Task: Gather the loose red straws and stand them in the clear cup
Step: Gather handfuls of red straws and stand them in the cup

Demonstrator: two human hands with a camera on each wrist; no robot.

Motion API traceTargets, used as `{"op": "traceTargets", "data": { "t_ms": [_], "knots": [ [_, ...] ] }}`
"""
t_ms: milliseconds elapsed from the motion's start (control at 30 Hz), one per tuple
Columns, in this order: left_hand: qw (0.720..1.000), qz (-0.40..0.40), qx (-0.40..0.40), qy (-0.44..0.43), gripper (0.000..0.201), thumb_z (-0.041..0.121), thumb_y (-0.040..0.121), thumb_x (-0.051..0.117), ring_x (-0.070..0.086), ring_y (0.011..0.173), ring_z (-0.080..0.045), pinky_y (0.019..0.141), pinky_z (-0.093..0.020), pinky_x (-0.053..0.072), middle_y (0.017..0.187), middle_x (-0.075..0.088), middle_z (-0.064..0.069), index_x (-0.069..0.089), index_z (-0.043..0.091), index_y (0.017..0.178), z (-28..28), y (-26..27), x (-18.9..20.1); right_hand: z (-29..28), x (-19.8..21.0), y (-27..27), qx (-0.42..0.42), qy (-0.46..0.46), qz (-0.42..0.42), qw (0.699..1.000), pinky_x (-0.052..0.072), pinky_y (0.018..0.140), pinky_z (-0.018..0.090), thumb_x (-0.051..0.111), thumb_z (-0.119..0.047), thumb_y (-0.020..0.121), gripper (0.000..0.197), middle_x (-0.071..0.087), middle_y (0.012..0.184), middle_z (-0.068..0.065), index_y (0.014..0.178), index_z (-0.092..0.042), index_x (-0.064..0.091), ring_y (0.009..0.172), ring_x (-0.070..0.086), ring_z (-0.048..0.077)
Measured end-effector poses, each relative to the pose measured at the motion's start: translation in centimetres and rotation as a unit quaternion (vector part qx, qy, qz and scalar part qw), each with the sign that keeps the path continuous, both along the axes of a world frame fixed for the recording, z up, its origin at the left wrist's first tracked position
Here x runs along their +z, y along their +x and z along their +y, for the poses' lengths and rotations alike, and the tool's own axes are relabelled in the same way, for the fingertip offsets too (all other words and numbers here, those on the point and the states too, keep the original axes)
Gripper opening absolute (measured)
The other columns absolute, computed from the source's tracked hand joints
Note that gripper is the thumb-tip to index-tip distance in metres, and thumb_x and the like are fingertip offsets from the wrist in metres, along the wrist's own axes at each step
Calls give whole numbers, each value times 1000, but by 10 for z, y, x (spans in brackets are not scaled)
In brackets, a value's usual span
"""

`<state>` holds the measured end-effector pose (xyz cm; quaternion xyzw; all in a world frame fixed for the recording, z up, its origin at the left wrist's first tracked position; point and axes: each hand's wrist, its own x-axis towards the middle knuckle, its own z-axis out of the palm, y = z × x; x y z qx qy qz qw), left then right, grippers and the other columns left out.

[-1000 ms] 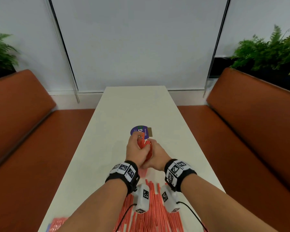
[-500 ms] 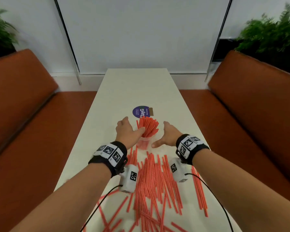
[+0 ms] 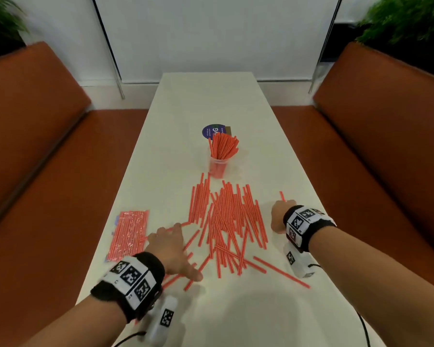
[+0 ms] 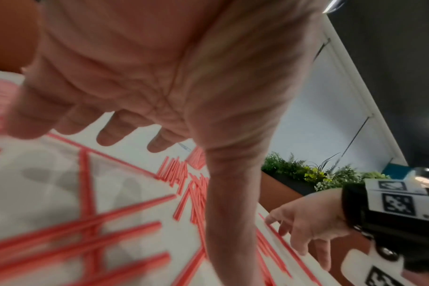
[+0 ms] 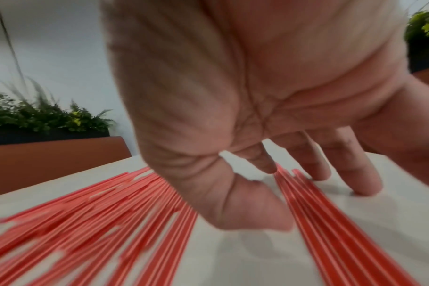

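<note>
My left hand [image 3: 172, 249] is spread flat, fingers straight and apart, palm down over the stray straws at the 8 o'clock edge of the pile [image 3: 229, 221]. In the left wrist view the fingertips [image 4: 110, 135] sit just above the tabletop [image 3: 211, 101] and I cannot tell whether they touch it; the hand grips nothing. My right hand [image 3: 281, 216] is at the 3 o'clock side of the pile, fingers loosely bent and pointing down. In the right wrist view its fingertips [image 5: 365, 183] reach the tabletop beside a small row of straws [image 5: 331, 222], which lies between thumb and fingers; nothing is pinched or lifted.

I count one cup [image 3: 218, 166], at 12 o'clock from the pile, upright, with a bundle of straws [image 3: 223, 145] standing in it and fanning toward 1 o'clock. The loose straws are too many and too overlapped to count; most lie roughly lengthwise along the tabletop, a few crossed at the near end, with one long one [image 3: 281, 272] angled out toward 4 o'clock. One straw tip [image 3: 282, 196] shows just beyond my right hand.

One sealed pack [image 3: 129, 235] of straws lies flat at 9 o'clock from the pile, just beside my left hand. One round purple sticker [image 3: 211, 131] lies behind the cup. Two orange benches [image 3: 35, 146] flank the tabletop, and two planters [image 3: 406, 21] stand behind them. My wrists each carry a marker band [image 3: 130, 274].
</note>
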<state>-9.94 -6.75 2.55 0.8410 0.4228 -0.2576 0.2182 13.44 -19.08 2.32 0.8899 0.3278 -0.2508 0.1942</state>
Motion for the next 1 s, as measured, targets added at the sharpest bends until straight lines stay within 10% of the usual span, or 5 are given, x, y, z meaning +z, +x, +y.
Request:
{"op": "traceTargets", "data": {
  "t_ms": [400, 667, 1000],
  "knots": [
    [995, -84, -16, 58, 88, 25, 84, 68, 17, 143, -36, 114, -40, 31, 154, 17, -17, 13, 10, 151, -28, 14, -23, 0, -5, -68, 27, 123, 25, 992, 43, 101, 39, 46, -23, 93, 47, 44, 133, 18, 134, -3, 37, 121, 46, 33],
    [996, 20, 28, 83, 109, 65, 67, 69, 42, 132, -31, 107, -38, 43, 148, 31, -15, 20, 10, 148, -13, -52, -16, -29, 1, -61, 49, -45, 22, 998, 47, 101, 41, 84, -46, 60, 91, 49, 129, 9, 132, -9, 44, 121, 48, 27],
    [994, -14, -56, 91, 65, -3, 87, 49, 35, 131, -35, 110, -37, 39, 144, 29, -23, 24, -1, 146, -43, 9, -18, -13, 4, -84, 111, 33, 63, 991, 50, 92, 28, 60, -7, 89, 26, 65, 119, 13, 113, 1, 63, 112, 62, 25]
  ]
}}
